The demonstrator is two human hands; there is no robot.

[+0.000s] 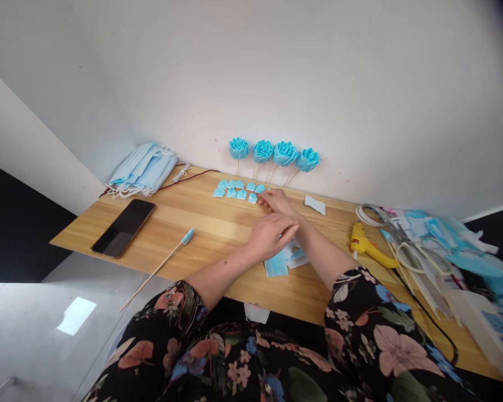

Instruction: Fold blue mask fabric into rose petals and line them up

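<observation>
Petals folded from light-blue and white sheet material are lying in two short rows on the light-brown, wood-grained table, in front of the white wall. Your bare right hand is resting at the right-hand end of these rows, fingers bent, fingertips at or just beside the nearest petal; the view is not settling whether they are pinching it. Your bare left hand is hovering lower, overlapping your right forearm and partly covering the flat blue and white sheets. Its fingers are curling to a narrow gap, and the view is not revealing whether they are holding anything.

Handling, as judged: these petals are likely behaving as very light, soft and readily crushed or unfolded. You are best served by pinching lightly at the broad white base, sparing the fold.

Orientation: the petals' peaked ends are mostly facing the wall, their flat bases facing you; individual pieces are showing little length over width. Both rows are running left to right. At left, the thin pale wooden stick is slanting, its blue fabric bud pointing towards the wall and rightward, its bare end projecting beyond the near table edge.
</observation>
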